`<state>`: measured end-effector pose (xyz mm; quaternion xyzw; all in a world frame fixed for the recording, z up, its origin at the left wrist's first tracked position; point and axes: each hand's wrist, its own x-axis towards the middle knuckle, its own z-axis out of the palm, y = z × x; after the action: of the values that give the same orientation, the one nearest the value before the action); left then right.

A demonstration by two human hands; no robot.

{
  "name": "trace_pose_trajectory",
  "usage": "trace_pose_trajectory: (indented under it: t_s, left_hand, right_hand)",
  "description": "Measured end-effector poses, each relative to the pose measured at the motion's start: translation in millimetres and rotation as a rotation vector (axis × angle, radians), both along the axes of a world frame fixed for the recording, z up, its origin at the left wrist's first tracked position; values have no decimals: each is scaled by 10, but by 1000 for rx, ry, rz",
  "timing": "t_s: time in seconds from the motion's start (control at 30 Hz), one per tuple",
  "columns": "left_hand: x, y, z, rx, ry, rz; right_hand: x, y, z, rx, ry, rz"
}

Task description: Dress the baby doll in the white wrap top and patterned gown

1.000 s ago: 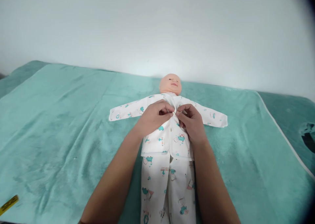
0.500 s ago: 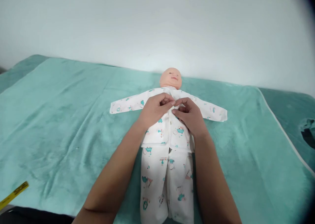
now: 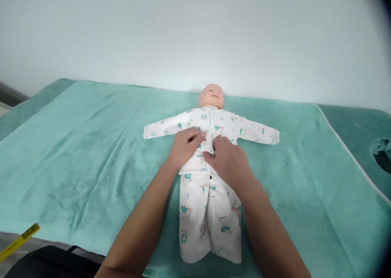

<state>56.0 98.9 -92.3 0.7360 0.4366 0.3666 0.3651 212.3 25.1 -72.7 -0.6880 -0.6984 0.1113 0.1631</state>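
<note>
A baby doll (image 3: 211,95) lies on its back, its bald head at the far side. It wears a white baby shirt (image 3: 195,119) printed with small teal and pink figures, both sleeves spread out sideways. Matching white baby pants (image 3: 195,217) lie below the shirt hem. My left hand (image 3: 186,146) is closed at the shirt's middle, thumb and fingertips pinching the cloth left of the front opening. Just right of that opening, my right hand (image 3: 229,159) has its fingers curled onto the shirt front, the thumb lying across the placket. Any fastener between the fingertips is hidden.
A light green blanket (image 3: 76,155) with a pale edge covers the bed, wrinkled at the left. A white wall (image 3: 183,33) rises behind. At the lower left are a yellow strip (image 3: 20,242) with dark markings and a black object (image 3: 51,263). A dark patch (image 3: 383,155) shows at the far right.
Both hands have moved down the shirt front, from the upper chest to its middle. More of the chest print shows above them. The view has shifted slightly, revealing the pants' lower ends.
</note>
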Motion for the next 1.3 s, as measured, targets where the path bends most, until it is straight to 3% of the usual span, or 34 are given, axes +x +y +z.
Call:
trace_pose_trajectory:
  t_s: [0.17,0.3,0.5,0.7,1.0,1.3]
  left_hand:
    - [-57,36,40,3,81,-230]
    - [-68,12,107,-7,144,-299]
    - [-84,-23,97,-46,73,-276]
    - [-21,-125,96,-167,-154,-213]
    - [15,-108,102,-255,-178,-253]
    - [-18,-68,60,-328,-269,-255]
  right_hand:
    - [111,-17,-42,-38,126,143]
    - [179,42,-42,-50,264,163]
    - [274,103,-74,-230,702,127]
    - [394,190,-162,-326,1083,133]
    - [411,188,-224,-235,1173,136]
    - [373,178,-212,-310,1046,170]
